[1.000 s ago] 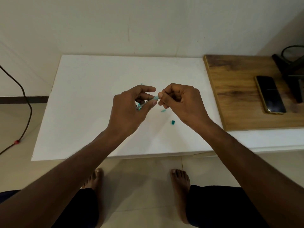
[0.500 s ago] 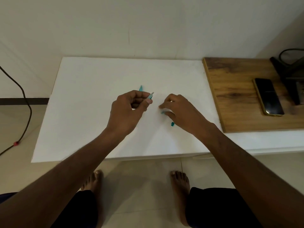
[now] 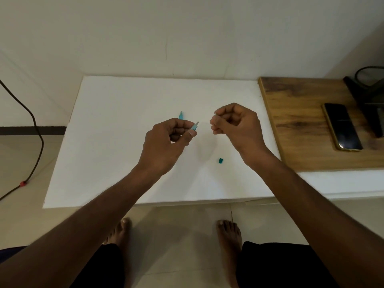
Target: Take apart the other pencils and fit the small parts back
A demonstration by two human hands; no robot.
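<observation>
Your left hand point(image 3: 166, 145) pinches a slim teal pen barrel point(image 3: 194, 126) between thumb and curled fingers, and its clear, pale tip pokes out up and to the right, tilted above the white tabletop point(image 3: 116, 125). The plastic looks smooth and see-through; any print on it is too small to read.

Your right hand point(image 3: 236, 125) hangs just beside that tip, a small gap between them, fingers curled in and thumb pressed to the forefinger. Whether it pinches anything you cannot tell from here — nothing shows between the fingertips.

Past your left knuckles, a second teal piece point(image 3: 180, 115), narrow and tapered, lies on the tabletop, partly hidden by your fingers. A small, blocky teal cap point(image 3: 220, 160) sits on the tabletop below your right hand, near the wrist, well apart from the barrel.

The tabletop is matte white and flat, set against a plain cream wall point(image 3: 187, 34). To its right lies a wooden board point(image 3: 295, 121) with dark grain, and on it a black phone point(image 3: 342, 126) with a gold rim, screen dark and glossy. Behind the phone stands a black stand point(image 3: 365, 100) — only partly in view. A dark cable point(image 3: 35, 125) with a red bead trails down the wall to the tiled floor point(image 3: 20, 215) at left. Your bare feet point(image 3: 228, 233) rest on the tiles below the table edge.
</observation>
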